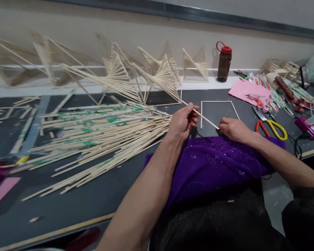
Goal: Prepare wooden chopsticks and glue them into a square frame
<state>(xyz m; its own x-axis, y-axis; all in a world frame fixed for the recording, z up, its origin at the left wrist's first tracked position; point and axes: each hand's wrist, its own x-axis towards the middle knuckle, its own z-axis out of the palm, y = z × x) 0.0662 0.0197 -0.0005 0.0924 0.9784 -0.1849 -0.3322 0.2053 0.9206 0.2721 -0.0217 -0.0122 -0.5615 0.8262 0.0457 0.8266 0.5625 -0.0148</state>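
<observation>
A thin wooden chopstick (205,118) slants between my two hands. My left hand (185,118) grips its upper part between thumb and fingers, the other fingers curled. At the lower end, my right hand (231,128) has its fingers closed on the stick's tip; the exact contact is partly hidden. Just beyond, a three-sided frame of sticks (216,101) lies on the dark table, its near side open or covered by my right hand. Under my wrists is a purple cloth (211,157) sprinkled with wood bits. Loose and wrapped chopsticks (115,136) fan out left of my left hand.
Several twisted stick structures (162,75) stand along the wall. A brown bottle with a red lid (224,64) is behind the frame. To the right lie scissors (270,127), a pink glue gun (263,103) on pink paper (240,89), and a magenta device (310,129) with cables.
</observation>
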